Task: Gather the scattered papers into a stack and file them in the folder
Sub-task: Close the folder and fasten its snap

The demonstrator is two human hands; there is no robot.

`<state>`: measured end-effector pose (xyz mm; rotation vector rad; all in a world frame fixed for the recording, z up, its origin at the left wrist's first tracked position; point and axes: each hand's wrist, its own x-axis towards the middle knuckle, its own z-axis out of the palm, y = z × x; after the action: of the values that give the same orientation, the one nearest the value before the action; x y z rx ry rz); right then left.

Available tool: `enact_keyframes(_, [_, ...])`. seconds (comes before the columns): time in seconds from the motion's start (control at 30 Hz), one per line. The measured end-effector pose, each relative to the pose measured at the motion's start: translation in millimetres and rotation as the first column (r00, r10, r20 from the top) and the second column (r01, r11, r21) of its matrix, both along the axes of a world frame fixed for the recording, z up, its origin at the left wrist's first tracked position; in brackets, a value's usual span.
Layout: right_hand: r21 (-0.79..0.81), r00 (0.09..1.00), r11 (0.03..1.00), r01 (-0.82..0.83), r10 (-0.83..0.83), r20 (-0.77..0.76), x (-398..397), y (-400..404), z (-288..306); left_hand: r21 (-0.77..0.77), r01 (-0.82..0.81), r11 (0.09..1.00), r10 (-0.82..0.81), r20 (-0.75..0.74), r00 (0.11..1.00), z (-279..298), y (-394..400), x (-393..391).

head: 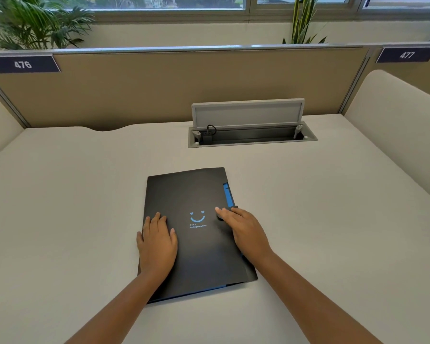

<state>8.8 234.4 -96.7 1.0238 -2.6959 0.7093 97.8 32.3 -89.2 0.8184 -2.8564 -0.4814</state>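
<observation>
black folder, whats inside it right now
The black folder lies closed under the left hand and right hand; only blue edging shows. Any papers inside are hidden.

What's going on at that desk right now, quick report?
Left hand flat on the black folder, right hand flat near its blue tab. Folder closed on the desk. No loose papers in view. Nothing in the way.
</observation>
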Motion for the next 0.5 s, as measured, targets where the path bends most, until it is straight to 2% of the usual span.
enact_keyframes(0.13, [-0.025,0.989,0.998,0.063,-0.059,0.137,-2.6,-0.2,-2.6,-0.004,0.001,1.0,-0.001,0.009,1.0,0.1,1.0,-0.8])
enact_keyframes(0.5, [0.071,0.965,0.992,0.107,-0.12,0.235,1.4,-9.0,9.5,-0.012,0.009,1.0,-0.009,0.009,1.0,-2.0,0.6,-0.5])
